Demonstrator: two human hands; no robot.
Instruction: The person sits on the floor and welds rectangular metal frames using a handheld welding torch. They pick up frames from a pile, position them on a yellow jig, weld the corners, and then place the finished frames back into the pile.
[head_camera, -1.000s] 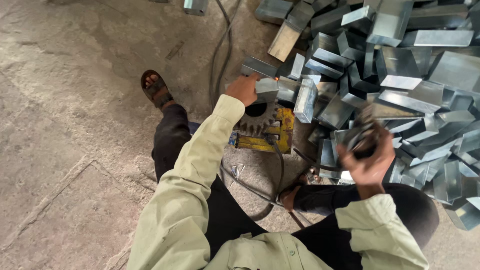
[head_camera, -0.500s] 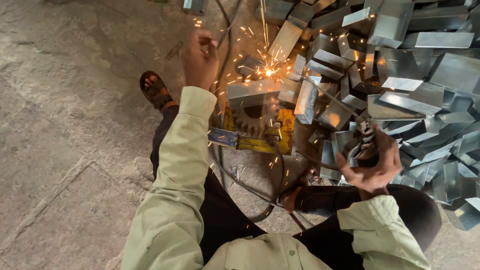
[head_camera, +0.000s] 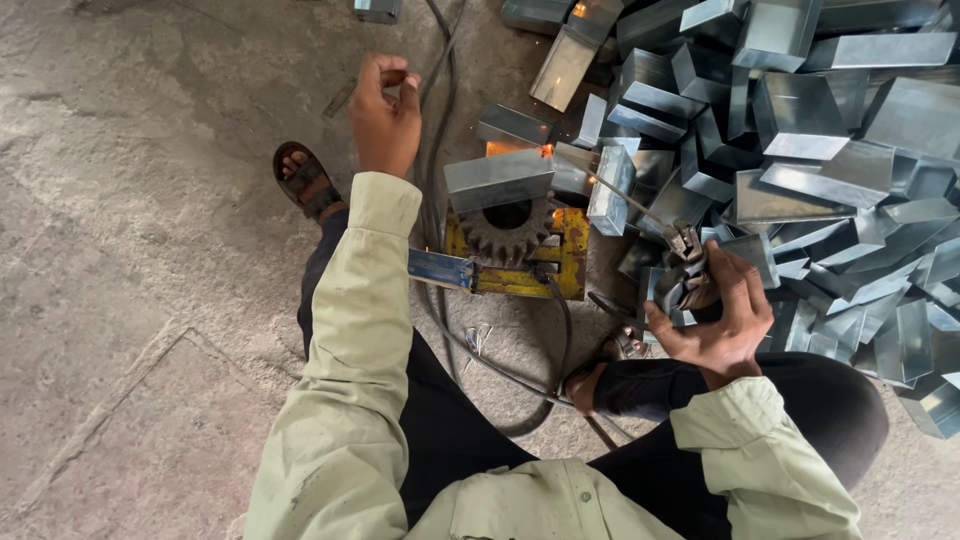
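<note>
From where I stand, the left hand (head_camera: 385, 115) is raised over the concrete floor (head_camera: 140, 250) with its fingers curled shut on nothing I can see, and the metal box (head_camera: 500, 180) on the yellow gear stand (head_camera: 515, 250) lies at about four o'clock from it, long axis running roughly nine to three. The right hand (head_camera: 715, 315) is clenched around the welding holder (head_camera: 685, 265), whose rod (head_camera: 635, 205) slants toward ten o'clock to the glowing seam at the box's right end. So the right hand is nearer the seam, with the pile of boxes (head_camera: 800, 120) beyond.
</note>
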